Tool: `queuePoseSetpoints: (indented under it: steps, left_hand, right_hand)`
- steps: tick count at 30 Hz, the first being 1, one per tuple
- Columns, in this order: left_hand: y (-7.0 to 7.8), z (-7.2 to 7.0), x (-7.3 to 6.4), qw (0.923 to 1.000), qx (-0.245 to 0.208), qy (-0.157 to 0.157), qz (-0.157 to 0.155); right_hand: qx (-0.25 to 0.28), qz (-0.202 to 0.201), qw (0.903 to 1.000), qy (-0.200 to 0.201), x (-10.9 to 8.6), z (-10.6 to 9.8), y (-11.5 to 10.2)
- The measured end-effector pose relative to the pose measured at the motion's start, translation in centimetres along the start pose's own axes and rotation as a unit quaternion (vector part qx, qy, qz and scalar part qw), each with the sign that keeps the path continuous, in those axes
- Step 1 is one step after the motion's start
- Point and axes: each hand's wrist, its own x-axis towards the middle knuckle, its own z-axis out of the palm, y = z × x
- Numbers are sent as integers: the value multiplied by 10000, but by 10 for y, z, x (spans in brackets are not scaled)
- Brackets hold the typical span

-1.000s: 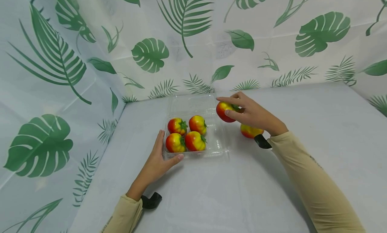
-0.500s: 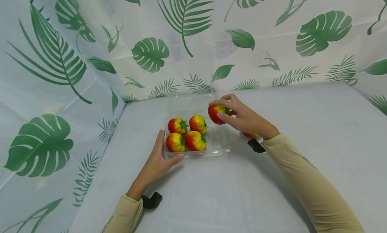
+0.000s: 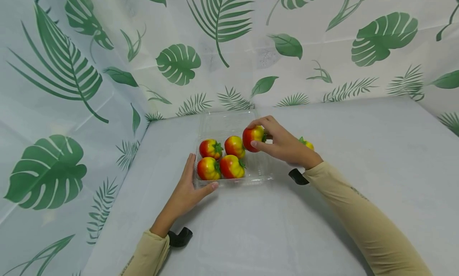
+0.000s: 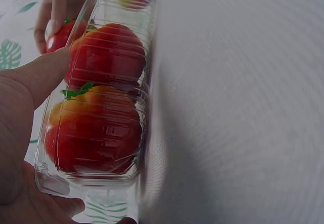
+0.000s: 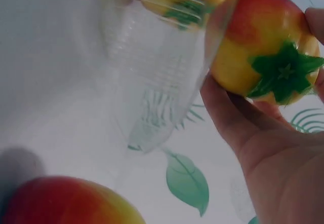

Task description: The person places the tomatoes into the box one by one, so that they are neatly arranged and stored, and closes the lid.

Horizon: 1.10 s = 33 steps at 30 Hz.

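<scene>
In the head view my right hand [image 3: 283, 144] holds a red-and-yellow tomato [image 3: 253, 138] between thumb and fingers, just above the right part of a clear plastic box [image 3: 259, 168]. Its green leafy top shows in the right wrist view, where the held tomato [image 5: 268, 46] is beside the box wall. Several similar tomatoes [image 3: 232, 167] sit in the box's left and middle parts. My left hand [image 3: 184, 194] rests against the box's near left corner, fingers straight along the left side and thumb at the front edge. The left wrist view shows that thumb [image 4: 48, 74] touching the clear wall.
Another tomato [image 3: 306, 143] lies on the table right of the box, mostly hidden behind my right hand. The box's clear lid [image 3: 229, 122] lies folded back toward the leaf-patterned sheet [image 3: 322, 49]. White cloth [image 3: 251, 228] covers the table.
My right hand has carried the tomato leftward and slightly nearer, from beside the box to over its right part. The left hand has stayed in place.
</scene>
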Motion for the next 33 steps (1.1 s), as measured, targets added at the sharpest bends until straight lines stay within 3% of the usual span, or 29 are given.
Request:
queuePoseSetpoints:
  steps: [20,33]
  left_hand:
    - [-2,0,0,10000,-2,-1,33]
    - [-1,0,0,10000,18,18,31]
  right_hand:
    - [-808,-368,9961,-23,4,14,8]
    - [-1309,-25,9910,-280,3,19,5]
